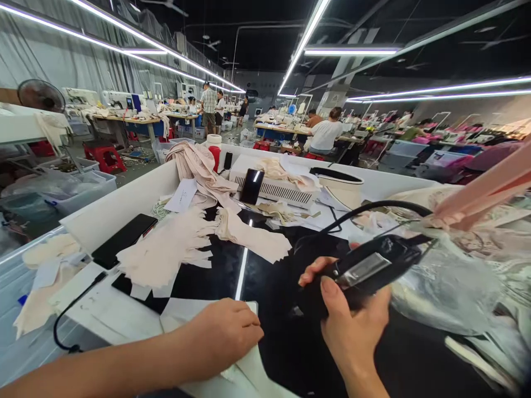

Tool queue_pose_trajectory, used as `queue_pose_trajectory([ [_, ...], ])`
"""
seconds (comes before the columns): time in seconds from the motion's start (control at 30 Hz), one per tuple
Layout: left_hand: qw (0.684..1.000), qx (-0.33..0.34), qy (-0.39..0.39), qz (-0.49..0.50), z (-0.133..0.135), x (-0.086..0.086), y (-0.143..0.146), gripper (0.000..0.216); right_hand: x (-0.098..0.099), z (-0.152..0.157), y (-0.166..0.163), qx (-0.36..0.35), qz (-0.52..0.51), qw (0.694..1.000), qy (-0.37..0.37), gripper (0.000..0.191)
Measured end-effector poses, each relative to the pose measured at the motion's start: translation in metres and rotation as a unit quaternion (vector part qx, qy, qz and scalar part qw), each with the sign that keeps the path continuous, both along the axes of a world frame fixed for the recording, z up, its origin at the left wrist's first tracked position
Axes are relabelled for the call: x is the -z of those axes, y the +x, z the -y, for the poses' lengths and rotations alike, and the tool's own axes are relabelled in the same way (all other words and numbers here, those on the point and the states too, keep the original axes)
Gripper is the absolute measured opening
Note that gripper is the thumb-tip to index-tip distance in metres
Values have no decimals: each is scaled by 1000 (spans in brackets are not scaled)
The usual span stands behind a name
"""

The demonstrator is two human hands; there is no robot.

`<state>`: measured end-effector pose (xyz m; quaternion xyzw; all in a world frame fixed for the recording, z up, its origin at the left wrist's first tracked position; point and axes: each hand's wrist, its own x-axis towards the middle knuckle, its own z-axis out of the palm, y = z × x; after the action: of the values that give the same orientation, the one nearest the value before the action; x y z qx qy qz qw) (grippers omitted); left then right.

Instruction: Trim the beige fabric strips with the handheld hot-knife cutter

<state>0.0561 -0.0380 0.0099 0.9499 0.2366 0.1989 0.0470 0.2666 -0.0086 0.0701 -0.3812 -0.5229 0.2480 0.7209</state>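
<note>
My right hand [348,320] is wrapped round a black corded hand tool [369,266] with a silver plate, held just above the glossy black worktop [286,331]. Its black cable [373,208] loops up and away to the right. My left hand [226,331] is curled, knuckles up, pressing on a white sheet [186,310] at the table's near edge; whether it grips anything is hidden. Cut beige fabric pieces [174,249] lie fanned out just beyond the left hand.
A black phone [123,240] lies on the white side ledge at left. A white box unit [274,185] with a dark phone [251,186] leaning on it stands at the back. Clear plastic bags [448,282] crowd the right. People work at sewing tables far behind.
</note>
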Motion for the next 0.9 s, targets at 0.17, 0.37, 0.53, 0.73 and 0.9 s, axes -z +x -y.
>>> queue_pose_trajectory([
  [0.17,999,-8,14,-38,-3,-2,0,11,9,-10,-14,-36,-44,998,25,51],
  [0.37,994,-26,69,-79,2,6,-2,14,16,-17,-27,-68,-77,994,44,47],
  [0.53,992,-42,98,-68,8,17,-5,20,20,-18,-34,-85,-88,992,38,53],
  [0.73,989,-71,126,29,14,20,-3,24,21,-21,-38,-86,-93,991,47,51],
  [0.9,985,-91,125,78,17,21,0,27,20,-24,-41,-90,-118,988,43,48],
])
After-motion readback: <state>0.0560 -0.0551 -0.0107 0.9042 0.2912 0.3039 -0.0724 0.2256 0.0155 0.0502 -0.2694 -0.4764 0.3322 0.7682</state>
